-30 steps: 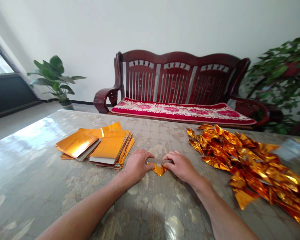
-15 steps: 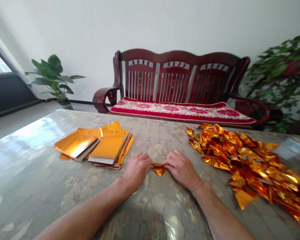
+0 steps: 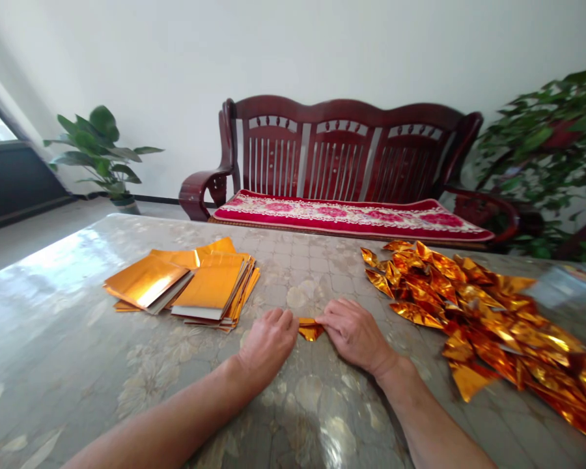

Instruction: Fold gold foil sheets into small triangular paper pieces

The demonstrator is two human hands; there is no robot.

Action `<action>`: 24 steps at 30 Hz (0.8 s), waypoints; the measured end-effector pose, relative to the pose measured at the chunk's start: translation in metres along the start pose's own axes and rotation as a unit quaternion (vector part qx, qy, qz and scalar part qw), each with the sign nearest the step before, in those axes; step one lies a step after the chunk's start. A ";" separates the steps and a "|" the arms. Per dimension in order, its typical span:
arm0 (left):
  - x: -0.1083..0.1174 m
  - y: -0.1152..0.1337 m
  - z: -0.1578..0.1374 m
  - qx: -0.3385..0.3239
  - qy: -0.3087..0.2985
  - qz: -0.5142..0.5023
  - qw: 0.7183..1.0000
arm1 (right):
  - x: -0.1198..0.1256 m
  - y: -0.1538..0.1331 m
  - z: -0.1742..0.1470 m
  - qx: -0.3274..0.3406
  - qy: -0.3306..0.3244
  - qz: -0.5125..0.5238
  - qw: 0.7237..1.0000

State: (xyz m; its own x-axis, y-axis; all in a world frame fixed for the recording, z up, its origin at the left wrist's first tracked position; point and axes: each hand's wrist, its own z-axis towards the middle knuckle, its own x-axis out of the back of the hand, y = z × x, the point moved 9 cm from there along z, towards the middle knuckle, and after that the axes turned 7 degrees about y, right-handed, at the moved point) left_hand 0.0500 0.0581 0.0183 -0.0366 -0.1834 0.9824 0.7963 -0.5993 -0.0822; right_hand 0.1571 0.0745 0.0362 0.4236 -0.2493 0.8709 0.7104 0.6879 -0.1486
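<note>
Between my two hands, low over the table, is a small piece of gold foil paper (image 3: 311, 330), folded to a downward point with a straight band along its top. My left hand (image 3: 269, 340) pinches its left end with curled fingers. The right end is pinched by my right hand (image 3: 354, 332), thumb and forefinger together. Left of my hands lie stacks of flat gold foil sheets (image 3: 209, 283), some with pale undersides. On the right spreads a heap of folded gold foil pieces (image 3: 463, 293), crumpled-looking and shiny.
The table (image 3: 166, 384) has a glossy, patterned cover. A clear plastic bag (image 3: 561, 286) lies at its right side, behind the heap. Beyond the table stands a dark red wooden bench (image 3: 342, 150) with a floral cushion. Potted plants (image 3: 100, 150) flank it.
The foil's top edge now shows as a flatter, wider band. My left hand has shifted slightly downward, and the view has moved a little.
</note>
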 end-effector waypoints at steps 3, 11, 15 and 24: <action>-0.001 0.005 -0.003 0.000 0.011 0.023 1.000 | 0.002 0.000 0.001 -0.017 -0.002 -0.013 1.000; 0.002 0.016 -0.012 0.010 0.005 0.044 0.999 | -0.004 0.022 0.001 -0.158 0.010 0.011 0.987; 0.007 0.011 -0.009 0.019 -0.007 0.027 0.999 | -0.006 0.034 -0.002 -0.201 -0.004 0.025 0.979; 0.009 -0.024 0.020 0.125 0.034 -0.073 0.989 | -0.008 0.031 -0.001 -0.160 -0.020 0.028 0.987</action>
State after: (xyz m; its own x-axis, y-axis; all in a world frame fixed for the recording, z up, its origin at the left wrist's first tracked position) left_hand 0.0421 0.0865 0.0327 -0.1950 -0.1657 0.9667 0.9035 -0.4139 0.1113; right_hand 0.1761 0.0975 0.0243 0.4488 -0.1862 0.8740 0.8304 0.4482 -0.3309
